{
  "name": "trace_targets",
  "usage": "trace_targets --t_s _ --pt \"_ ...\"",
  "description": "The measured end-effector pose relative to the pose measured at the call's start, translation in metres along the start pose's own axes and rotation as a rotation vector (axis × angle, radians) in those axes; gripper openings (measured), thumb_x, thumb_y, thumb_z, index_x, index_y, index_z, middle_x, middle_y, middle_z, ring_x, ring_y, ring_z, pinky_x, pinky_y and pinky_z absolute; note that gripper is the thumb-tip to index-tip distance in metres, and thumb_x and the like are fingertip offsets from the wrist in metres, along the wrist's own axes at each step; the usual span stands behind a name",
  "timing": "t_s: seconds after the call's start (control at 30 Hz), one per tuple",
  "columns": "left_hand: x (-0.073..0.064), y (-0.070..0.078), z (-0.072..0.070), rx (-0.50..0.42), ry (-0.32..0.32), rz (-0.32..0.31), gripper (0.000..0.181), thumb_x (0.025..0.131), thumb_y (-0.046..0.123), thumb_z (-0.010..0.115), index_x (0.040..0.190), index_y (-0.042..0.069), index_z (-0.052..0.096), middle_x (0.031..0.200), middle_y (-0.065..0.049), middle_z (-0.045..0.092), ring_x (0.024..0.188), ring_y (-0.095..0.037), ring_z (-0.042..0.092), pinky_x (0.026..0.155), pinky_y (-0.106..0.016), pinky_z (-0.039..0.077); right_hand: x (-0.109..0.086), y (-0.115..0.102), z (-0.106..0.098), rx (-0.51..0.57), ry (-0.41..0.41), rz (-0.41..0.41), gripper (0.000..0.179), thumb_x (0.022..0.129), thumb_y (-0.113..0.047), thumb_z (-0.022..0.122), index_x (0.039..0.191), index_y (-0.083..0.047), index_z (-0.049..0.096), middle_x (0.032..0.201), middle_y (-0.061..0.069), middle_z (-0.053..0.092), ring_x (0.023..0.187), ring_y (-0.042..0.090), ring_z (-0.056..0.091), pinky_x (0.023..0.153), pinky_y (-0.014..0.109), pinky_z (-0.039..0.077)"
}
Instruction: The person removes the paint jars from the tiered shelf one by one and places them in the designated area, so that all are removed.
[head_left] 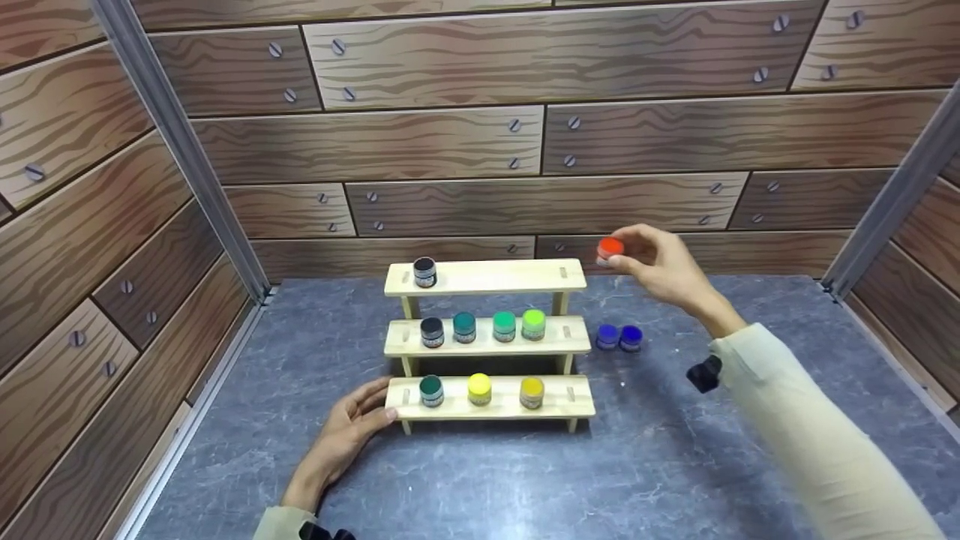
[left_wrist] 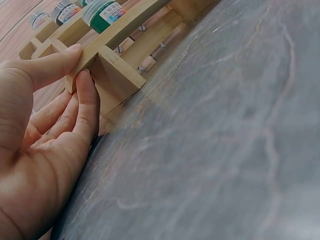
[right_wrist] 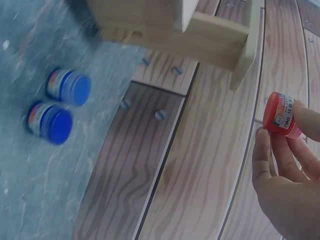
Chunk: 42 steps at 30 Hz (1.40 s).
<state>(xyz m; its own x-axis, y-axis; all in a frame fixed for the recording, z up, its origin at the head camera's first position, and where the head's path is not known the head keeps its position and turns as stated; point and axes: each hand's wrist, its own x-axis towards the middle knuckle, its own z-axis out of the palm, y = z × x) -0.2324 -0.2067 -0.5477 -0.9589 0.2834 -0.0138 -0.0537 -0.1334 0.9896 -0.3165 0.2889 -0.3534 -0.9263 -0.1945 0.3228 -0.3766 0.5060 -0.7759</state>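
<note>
Right of the wooden stand's (head_left: 495,277) top tier, the right hand (head_left: 660,266) pinches a red jar (right_wrist: 279,116) (its label seems to read "deli", upside down). The left hand (head_left: 349,427) pinches the stand's lowest left corner. Two blue jars (head_left: 631,339) sit right of the stand; the dark green jar (head_left: 431,391) on its bottom tier bears small, blurred print.

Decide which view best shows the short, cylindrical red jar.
Right wrist: the short, cylindrical red jar appears largest, its label visible. The head view shows it smaller, lid uppermost; the left wrist view omits it.
</note>
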Motion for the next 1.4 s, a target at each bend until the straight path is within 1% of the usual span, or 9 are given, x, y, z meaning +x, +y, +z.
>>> trace_targets --t_s 0.2,0.53,0.73,0.87,0.97,1.0,1.23,1.3,1.4 --pt "-0.001 0.0 0.0 -0.004 -0.003 0.002 0.076 0.1 0.002 0.07 0.162 -0.012 0.027 0.159 -0.034 0.042 0.125 -0.017 0.064 0.105 -0.027 0.056 -0.01 0.015 -0.011 -0.021 0.014 0.036 0.04 0.101 -0.009 0.074 0.136 0.006 0.063 0.127 0.026 0.071 0.096 0.002 0.069 0.084 0.013 0.057" --pt "-0.001 0.003 0.002 -0.029 -0.012 -0.004 0.078 0.099 0.0 0.07 0.163 -0.012 0.026 0.161 -0.035 0.039 0.128 -0.018 0.063 0.105 -0.026 0.055 -0.031 0.049 -0.026 -0.048 0.039 0.098 0.046 0.099 -0.016 0.078 0.137 0.004 0.062 0.13 0.026 0.068 0.099 0.002 0.067 0.086 0.011 0.056" --pt "-0.001 0.003 0.001 -0.025 -0.017 -0.01 0.078 0.1 0.001 0.07 0.163 -0.012 0.026 0.161 -0.035 0.038 0.128 -0.017 0.063 0.105 -0.026 0.055 -0.042 0.068 -0.03 -0.054 0.008 0.133 0.049 0.101 -0.014 0.075 0.143 0.005 0.059 0.133 0.027 0.067 0.101 0.002 0.067 0.086 0.012 0.056" --pt "0.0 0.003 0.002 -0.027 -0.021 -0.011 0.077 0.1 0.0 0.069 0.163 -0.012 0.026 0.162 -0.035 0.037 0.128 -0.017 0.063 0.105 -0.026 0.055 -0.047 0.079 -0.029 -0.062 -0.019 0.146 0.051 0.102 -0.011 0.073 0.148 0.005 0.056 0.135 0.031 0.066 0.111 0.025 0.073 0.086 0.014 0.057" --pt "0.0 0.003 0.001 -0.023 -0.015 -0.008 0.078 0.1 0.001 0.069 0.163 -0.012 0.026 0.162 -0.035 0.038 0.129 -0.017 0.062 0.105 -0.026 0.055 -0.05 0.086 -0.025 -0.077 -0.026 0.151 0.048 0.103 -0.01 0.072 0.145 0.007 0.057 0.135 0.033 0.066 0.119 0.043 0.069 0.084 0.013 0.056" --pt "0.0 0.003 0.001 -0.021 -0.013 -0.008 0.078 0.1 0.001 0.07 0.163 -0.012 0.026 0.162 -0.035 0.038 0.129 -0.018 0.062 0.105 -0.026 0.055 -0.051 0.089 -0.024 -0.083 -0.027 0.152 0.047 0.103 -0.009 0.072 0.145 0.007 0.058 0.134 0.033 0.066 0.12 0.046 0.068 0.084 0.012 0.056" --pt "0.001 0.001 0.002 -0.01 0.002 -0.003 0.076 0.099 0.001 0.07 0.162 -0.012 0.029 0.161 -0.035 0.04 0.127 -0.018 0.063 0.104 -0.026 0.055 -0.057 0.109 -0.015 -0.121 -0.047 0.191 0.044 0.103 -0.008 0.071 0.142 0.009 0.059 0.133 0.033 0.066 0.123 0.048 0.066 0.084 0.013 0.055" --pt "0.0 0.001 0.002 -0.01 0.003 0.001 0.076 0.099 0.001 0.07 0.162 -0.012 0.029 0.161 -0.035 0.04 0.127 -0.018 0.063 0.105 -0.027 0.055 -0.057 0.115 -0.011 -0.127 -0.059 0.198 0.043 0.102 -0.006 0.071 0.14 0.011 0.059 0.132 0.035 0.065 0.122 0.049 0.066 0.086 0.018 0.059" --pt "0.0 0.001 0.001 -0.013 0.004 0.007 0.077 0.098 0.001 0.071 0.161 -0.012 0.029 0.16 -0.035 0.041 0.127 -0.019 0.063 0.105 -0.027 0.056 -0.059 0.125 -0.006 -0.135 -0.087 0.221 0.045 0.1 -0.005 0.072 0.139 0.012 0.058 0.132 0.036 0.065 0.122 0.05 0.065 0.095 0.033 0.062"
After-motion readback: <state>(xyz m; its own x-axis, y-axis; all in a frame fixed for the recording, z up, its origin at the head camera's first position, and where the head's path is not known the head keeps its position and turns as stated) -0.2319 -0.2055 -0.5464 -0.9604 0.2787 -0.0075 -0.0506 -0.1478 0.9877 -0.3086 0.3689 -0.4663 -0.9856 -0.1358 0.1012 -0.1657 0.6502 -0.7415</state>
